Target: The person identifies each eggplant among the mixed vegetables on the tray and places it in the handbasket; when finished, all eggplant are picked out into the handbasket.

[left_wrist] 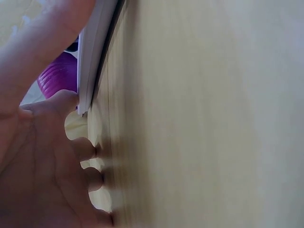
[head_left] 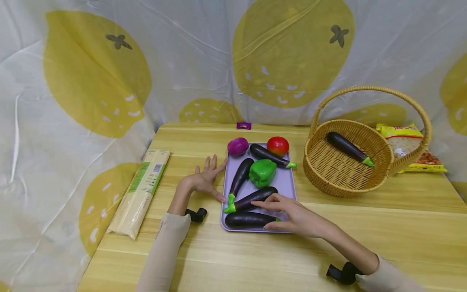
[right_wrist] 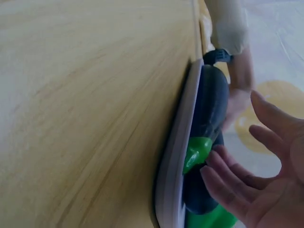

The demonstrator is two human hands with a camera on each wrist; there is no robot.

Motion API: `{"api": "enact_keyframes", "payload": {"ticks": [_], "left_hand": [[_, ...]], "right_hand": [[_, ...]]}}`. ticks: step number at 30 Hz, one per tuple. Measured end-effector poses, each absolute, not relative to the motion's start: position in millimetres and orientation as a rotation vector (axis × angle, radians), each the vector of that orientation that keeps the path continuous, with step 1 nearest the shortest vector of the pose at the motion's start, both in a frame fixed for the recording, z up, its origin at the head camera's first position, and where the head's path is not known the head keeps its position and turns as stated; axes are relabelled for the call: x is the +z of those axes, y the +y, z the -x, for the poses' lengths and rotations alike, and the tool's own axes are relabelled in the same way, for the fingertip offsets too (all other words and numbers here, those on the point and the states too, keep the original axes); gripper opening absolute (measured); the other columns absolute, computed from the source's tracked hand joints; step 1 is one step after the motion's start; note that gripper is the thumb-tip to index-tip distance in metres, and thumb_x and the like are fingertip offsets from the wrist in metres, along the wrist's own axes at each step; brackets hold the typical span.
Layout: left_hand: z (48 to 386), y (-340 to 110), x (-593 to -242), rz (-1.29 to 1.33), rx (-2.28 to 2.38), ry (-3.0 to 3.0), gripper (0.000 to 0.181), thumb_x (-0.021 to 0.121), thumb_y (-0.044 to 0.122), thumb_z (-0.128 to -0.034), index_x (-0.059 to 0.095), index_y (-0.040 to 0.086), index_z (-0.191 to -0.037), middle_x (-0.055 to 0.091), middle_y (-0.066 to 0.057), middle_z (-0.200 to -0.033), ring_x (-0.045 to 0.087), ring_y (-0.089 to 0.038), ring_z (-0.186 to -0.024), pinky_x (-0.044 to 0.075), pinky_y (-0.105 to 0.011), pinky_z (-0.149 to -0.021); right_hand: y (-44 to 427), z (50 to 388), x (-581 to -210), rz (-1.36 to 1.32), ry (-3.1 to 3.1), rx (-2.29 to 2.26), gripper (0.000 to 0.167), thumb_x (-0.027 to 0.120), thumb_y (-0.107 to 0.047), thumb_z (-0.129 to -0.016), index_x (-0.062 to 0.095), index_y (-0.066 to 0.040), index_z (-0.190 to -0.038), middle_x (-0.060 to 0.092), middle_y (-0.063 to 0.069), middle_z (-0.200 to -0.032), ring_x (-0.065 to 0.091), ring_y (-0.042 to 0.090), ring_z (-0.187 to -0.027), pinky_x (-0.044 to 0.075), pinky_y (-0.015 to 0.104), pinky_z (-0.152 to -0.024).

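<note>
A lilac tray (head_left: pixel 290 186) holds several dark eggplants with green stems, a green bell pepper (head_left: pixel 262 173), a purple onion (head_left: pixel 238 146) and a red round fruit (head_left: pixel 278 146). My left hand (head_left: pixel 205 178) has its fingers spread at the tray's left edge; its fingertips rest on the table in the left wrist view. Over the tray's front right, my right hand (head_left: pixel 297 213) is loosely spread around the front eggplant (head_left: pixel 249 220) and the eggplant behind it (head_left: pixel 251 200). In the right wrist view, fingers (right_wrist: pixel 232 175) lie close to the eggplants without gripping; contact is unclear.
Right of the tray stands a wicker basket (head_left: pixel 317 178) with a tall handle and one eggplant (head_left: pixel 348 148) inside. Yellow food packets (head_left: pixel 419 162) lie behind it. A long noodle packet (head_left: pixel 140 190) lies at left. A small purple wrapped sweet (head_left: pixel 243 125) sits at the back.
</note>
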State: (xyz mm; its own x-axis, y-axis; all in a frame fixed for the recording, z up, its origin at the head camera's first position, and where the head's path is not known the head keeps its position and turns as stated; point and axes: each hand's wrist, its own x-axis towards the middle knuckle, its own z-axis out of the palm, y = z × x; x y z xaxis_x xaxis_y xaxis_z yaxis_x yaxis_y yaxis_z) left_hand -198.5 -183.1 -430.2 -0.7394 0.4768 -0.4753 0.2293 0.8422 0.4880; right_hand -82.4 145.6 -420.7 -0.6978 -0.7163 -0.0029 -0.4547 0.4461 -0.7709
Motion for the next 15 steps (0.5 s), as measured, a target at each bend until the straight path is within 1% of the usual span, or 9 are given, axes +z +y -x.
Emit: {"api": "enact_keyframes", "payload": {"ticks": [3, 7, 15], "left_hand": [[198.5, -183.0, -429.6, -0.511, 0.54, 2.41, 0.138, 0.091, 0.046, -0.0747, -0.01, 0.026, -0.167, -0.032, -0.021, -0.167, -0.034, -0.042, -0.154, -0.019, -0.072, -0.121], [198.5, -182.5, -428.7, -0.507, 0.547, 2.407, 0.138, 0.091, 0.046, -0.075, -0.01, 0.027, -0.167, -0.032, -0.021, -0.167, -0.034, -0.042, -0.154, -0.019, -0.072, -0.12], [198.4, -181.5, -428.3, -0.503, 0.551, 2.4, 0.137, 0.091, 0.046, -0.0759, -0.009, 0.026, -0.167, -0.032, -0.022, -0.167, -0.034, -0.042, -0.154, -0.02, -0.072, -0.12]], "right_hand": [[142.8, 80.3, -422.8, 0.985, 2.377, -1.07, 0.06, 0.073, -0.035, -0.096, 0.053, -0.03, -0.152, 0.06, 0.001, -0.115, 0.052, 0.016, -0.092, 0.048, 0.025, -0.075], [139.1, 78.9, -426.2, 0.984, 2.37, -1.044, 0.059, 0.073, -0.034, -0.097, 0.053, -0.03, -0.152, 0.059, 0.0, -0.113, 0.052, 0.015, -0.093, 0.048, 0.025, -0.078], [132.3, 77.6, -430.9, 1.006, 2.397, -1.033, 0.055, 0.072, -0.032, -0.098, 0.056, -0.03, -0.15, 0.059, -0.001, -0.111, 0.052, 0.012, -0.092, 0.044, 0.021, -0.077]]}}
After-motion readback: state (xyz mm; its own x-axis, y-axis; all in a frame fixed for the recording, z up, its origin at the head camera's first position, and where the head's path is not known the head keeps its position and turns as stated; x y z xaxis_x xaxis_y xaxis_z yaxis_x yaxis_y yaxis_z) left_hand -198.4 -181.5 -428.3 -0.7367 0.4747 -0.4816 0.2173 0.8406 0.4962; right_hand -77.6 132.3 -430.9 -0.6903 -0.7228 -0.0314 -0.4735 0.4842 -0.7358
